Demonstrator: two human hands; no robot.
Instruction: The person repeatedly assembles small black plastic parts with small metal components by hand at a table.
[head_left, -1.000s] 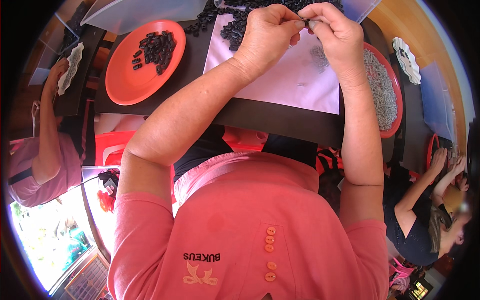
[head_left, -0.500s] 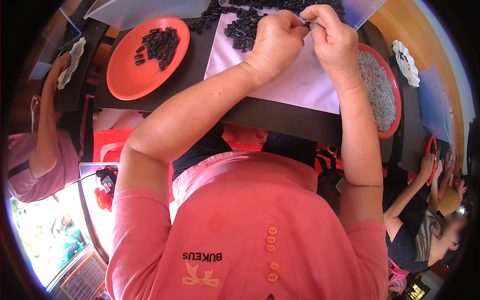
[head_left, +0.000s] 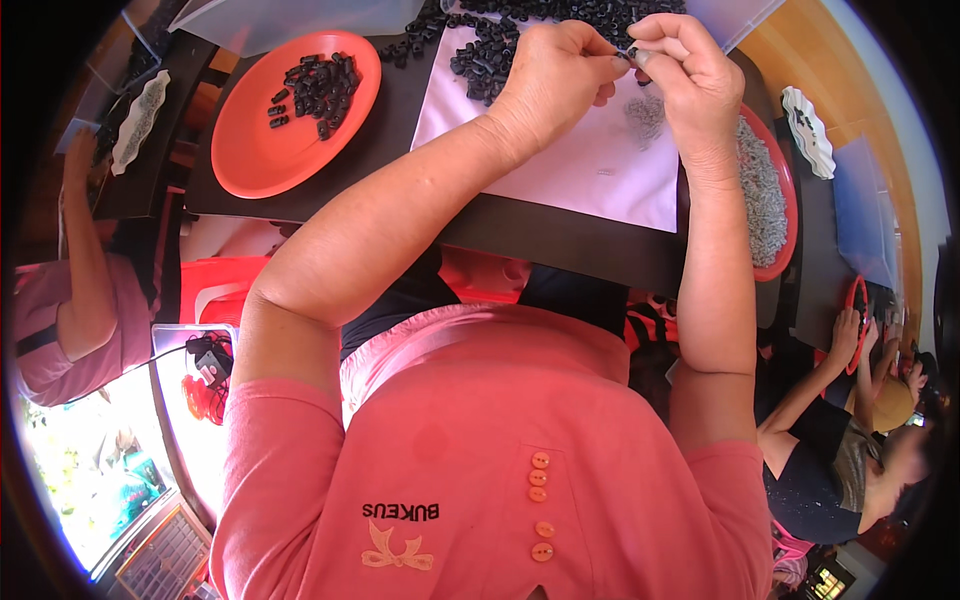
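Note:
My left hand and my right hand meet fingertip to fingertip over a pale cloth. A small black part sits between the pinched fingers of my right hand. The left thumb and forefinger press together right beside it; whatever they hold is too small to make out. A heap of short black cylindrical parts lies beyond and left of my hands. On the cloth, next to my right wrist, is a small cluster of grey bits. Similar grey pieces fill an orange-red dish at the right.
An orange-red plate with black parts stands on the dark table at the left. Clear plastic bins line the far side. White scalloped trays lie at both sides. Other people's arms work at left and right.
My right hand has shifted slightly right and its fingers have opened a little from the left ones. The grey cluster on the cloth now shows more plainly.

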